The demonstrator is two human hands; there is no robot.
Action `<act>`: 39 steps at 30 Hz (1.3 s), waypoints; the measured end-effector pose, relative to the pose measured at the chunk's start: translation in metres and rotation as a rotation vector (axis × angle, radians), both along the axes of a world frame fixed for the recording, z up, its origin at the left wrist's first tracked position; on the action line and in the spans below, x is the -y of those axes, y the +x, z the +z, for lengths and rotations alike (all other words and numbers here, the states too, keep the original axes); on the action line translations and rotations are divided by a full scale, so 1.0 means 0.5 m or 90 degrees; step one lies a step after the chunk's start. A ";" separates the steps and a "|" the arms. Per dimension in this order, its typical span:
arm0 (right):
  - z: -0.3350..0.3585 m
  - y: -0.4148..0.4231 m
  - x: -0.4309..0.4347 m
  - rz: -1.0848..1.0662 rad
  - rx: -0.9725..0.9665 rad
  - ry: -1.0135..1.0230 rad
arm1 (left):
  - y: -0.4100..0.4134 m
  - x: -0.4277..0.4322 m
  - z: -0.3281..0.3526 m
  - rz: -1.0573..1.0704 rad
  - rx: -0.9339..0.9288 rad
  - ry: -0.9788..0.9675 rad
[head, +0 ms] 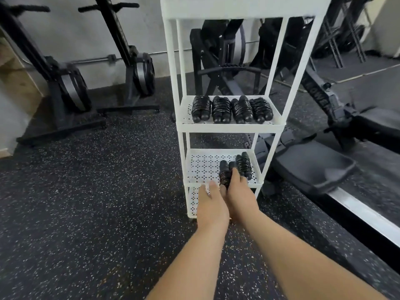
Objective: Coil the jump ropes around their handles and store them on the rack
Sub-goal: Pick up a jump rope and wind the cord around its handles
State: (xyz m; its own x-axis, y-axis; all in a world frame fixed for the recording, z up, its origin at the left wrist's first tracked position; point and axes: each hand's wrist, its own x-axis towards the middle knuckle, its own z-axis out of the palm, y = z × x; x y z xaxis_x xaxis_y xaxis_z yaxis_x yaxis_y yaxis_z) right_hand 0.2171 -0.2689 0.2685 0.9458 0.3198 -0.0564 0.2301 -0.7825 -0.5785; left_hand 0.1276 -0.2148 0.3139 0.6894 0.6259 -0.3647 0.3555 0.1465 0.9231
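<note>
Right hand [238, 193] grips a coiled jump rope [225, 176] over the white rack's [229, 128] lower shelf [203, 167], left hand [211, 204] relaxed alongside, holding nothing; best laid flat beside the stored bundle [244, 164], coils kept tight.

The right hand [238, 198] is gripping a coiled jump rope [225, 175] at the lower shelf of the white rack [229, 127]. The left hand [211, 204] is extending straight-fingered at its 9 o'clock, with a second coiled rope [244, 165] lying at 1 o'clock.
</note>
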 end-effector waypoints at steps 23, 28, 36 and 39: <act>-0.207 0.303 -0.107 -0.013 0.148 -0.324 | 0.030 -0.057 -0.174 -0.384 -0.292 0.488; -0.201 0.287 -0.111 -0.024 0.164 -0.353 | 0.026 -0.049 -0.176 -0.394 -0.299 0.499; -0.177 0.270 -0.102 -0.005 0.102 -0.370 | 0.006 -0.063 -0.165 -0.427 -0.330 0.499; -0.148 0.247 -0.105 0.026 0.101 -0.367 | -0.002 -0.076 -0.157 -0.417 -0.331 0.511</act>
State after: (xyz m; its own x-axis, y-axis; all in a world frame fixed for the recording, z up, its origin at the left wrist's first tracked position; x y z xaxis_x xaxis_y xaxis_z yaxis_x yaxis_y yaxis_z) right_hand 0.3405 -0.2164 0.1948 0.9446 0.3156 -0.0903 0.3151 -0.9488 -0.0201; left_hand 0.1266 -0.1766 0.2354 0.8510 0.3840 -0.3583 0.5097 -0.7683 0.3873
